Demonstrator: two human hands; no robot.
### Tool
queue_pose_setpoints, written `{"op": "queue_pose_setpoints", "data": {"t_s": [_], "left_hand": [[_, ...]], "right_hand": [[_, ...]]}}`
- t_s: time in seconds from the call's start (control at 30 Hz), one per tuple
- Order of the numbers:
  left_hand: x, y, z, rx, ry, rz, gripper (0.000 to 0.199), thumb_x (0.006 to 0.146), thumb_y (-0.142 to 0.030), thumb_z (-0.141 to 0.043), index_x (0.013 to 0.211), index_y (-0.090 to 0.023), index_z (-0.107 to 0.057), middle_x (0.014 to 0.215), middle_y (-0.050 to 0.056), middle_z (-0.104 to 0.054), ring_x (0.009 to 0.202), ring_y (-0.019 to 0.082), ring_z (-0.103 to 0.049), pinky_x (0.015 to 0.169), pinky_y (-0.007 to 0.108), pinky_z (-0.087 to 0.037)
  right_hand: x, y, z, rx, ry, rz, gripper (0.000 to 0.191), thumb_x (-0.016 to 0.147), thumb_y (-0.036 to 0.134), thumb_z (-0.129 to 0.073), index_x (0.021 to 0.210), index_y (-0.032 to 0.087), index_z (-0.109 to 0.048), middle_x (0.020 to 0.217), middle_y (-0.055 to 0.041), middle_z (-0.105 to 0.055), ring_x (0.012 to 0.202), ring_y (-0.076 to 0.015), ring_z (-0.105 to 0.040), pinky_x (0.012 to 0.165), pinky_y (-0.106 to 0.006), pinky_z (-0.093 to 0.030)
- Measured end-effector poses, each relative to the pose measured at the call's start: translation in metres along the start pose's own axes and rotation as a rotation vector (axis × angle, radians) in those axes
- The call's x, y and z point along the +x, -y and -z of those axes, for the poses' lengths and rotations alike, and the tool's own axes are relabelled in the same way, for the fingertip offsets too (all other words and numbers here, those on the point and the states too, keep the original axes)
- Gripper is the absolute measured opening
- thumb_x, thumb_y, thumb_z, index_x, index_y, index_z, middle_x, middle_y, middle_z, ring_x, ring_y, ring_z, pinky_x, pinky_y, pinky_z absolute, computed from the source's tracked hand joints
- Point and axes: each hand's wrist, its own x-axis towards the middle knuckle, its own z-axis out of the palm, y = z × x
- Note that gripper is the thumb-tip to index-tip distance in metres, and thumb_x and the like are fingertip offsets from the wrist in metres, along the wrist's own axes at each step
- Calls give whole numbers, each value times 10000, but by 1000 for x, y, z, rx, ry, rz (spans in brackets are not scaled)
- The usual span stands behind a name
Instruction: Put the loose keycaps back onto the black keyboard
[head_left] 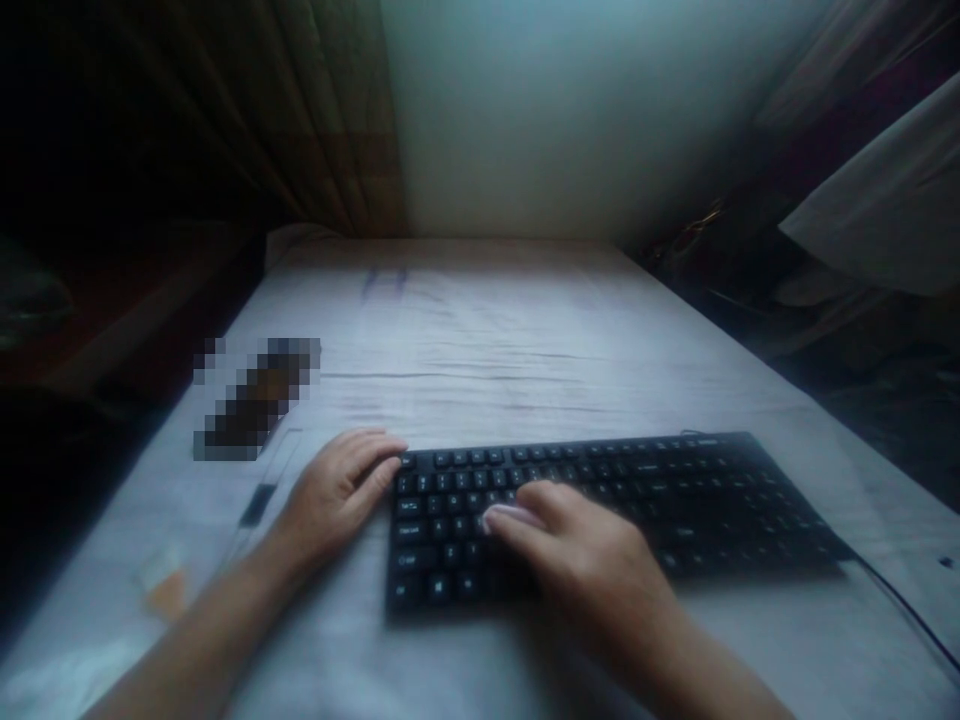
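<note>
A black keyboard (675,515) lies on the cloth-covered table, slightly askew. At its upper left corner my left hand (341,490) grips the edge, thumb against the side and fingers reaching toward the back. Over the left-middle keys is my right hand (581,550), closed with its fingers pinched on a small pale pinkish wipe (517,515). The wipe seems to touch the keys; most of it is hidden under the fingers.
A blurred-out dark object (259,400) rests at the table's left. The keyboard cable (900,600) runs off to the lower right. A white printed sheet (480,330) covers the table. A brown curtain (330,120) hangs behind, and fabric (892,200) hangs at right.
</note>
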Motion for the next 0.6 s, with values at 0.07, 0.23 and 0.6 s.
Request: {"op": "queue_pose_setpoints", "data": {"t_s": [0.07,0.23,0.6], "left_hand": [[0,-1,0,7,-5,-3,319,925,-452,-492,1025,-236,-705,1067,67,-736,1087,239,-652,1001,455,-511],[0,-1,0,17,-12,-19,304,925,-444,-493,1027,-244,-698,1058,57,-738,1075,238,-654,990,456,-517],[0,-1,-1,40,-18,-46,292,928,-437,-497,1018,-244,-695,1060,55,-734,1071,239,-657,987,454,-518]], "right_hand": [[-4,-5,4,0,-1,-12,227,932,105,-539,956,214,-736,827,-40,-664,635,-120,-580,567,-222,-418],[-5,-1,7,-11,4,-38,227,938,112,-535,978,213,-734,836,-49,-672,633,-122,-583,562,-221,-425],[-2,6,-1,-13,36,-38,175,914,138,-593,975,219,-736,808,-32,-655,625,-118,-558,543,-219,-395]]}}
